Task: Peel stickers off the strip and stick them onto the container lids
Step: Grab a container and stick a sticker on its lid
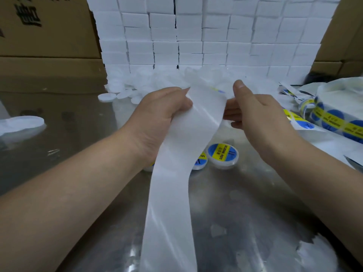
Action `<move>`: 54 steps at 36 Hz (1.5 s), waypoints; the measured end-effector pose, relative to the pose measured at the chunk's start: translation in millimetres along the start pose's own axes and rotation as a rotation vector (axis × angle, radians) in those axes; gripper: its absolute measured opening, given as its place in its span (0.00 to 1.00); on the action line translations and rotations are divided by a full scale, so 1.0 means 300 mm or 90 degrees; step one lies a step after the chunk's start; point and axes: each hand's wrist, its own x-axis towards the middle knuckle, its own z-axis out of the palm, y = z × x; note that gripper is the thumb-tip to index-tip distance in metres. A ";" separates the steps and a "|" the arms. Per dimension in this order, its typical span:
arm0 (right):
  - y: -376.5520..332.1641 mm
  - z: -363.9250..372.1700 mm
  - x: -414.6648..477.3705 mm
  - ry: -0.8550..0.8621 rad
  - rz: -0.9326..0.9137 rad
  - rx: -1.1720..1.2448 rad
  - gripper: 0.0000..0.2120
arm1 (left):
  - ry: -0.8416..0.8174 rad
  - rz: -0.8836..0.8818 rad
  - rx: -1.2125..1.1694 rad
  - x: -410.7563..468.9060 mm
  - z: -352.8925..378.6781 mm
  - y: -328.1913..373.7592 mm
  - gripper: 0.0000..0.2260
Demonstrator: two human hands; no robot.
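I see the left hand (163, 112) in the middle, its fingers curled round the left edge of the white strip (172, 193). The strip runs from the hands down to the near edge, over the shiny table (245, 193). The right hand (253, 112) is at the strip's right edge, thumb up, fingertips tucked behind it; I cannot tell if they pinch. A stickered lid (223, 154) sits just right of the strip. A sticker roll (334, 122) lies at the right.

Sticker (223, 152): "SOLDERING PASTE", black on yellow band. Next sticker (202, 158), half hidden: "SOL" only. Box (39, 26) print cut off, roll (334, 122) print too small to read.
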 end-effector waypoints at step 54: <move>0.053 -0.019 0.052 0.066 0.081 0.141 0.21 | -0.198 0.187 1.303 0.623 0.066 -0.177 0.07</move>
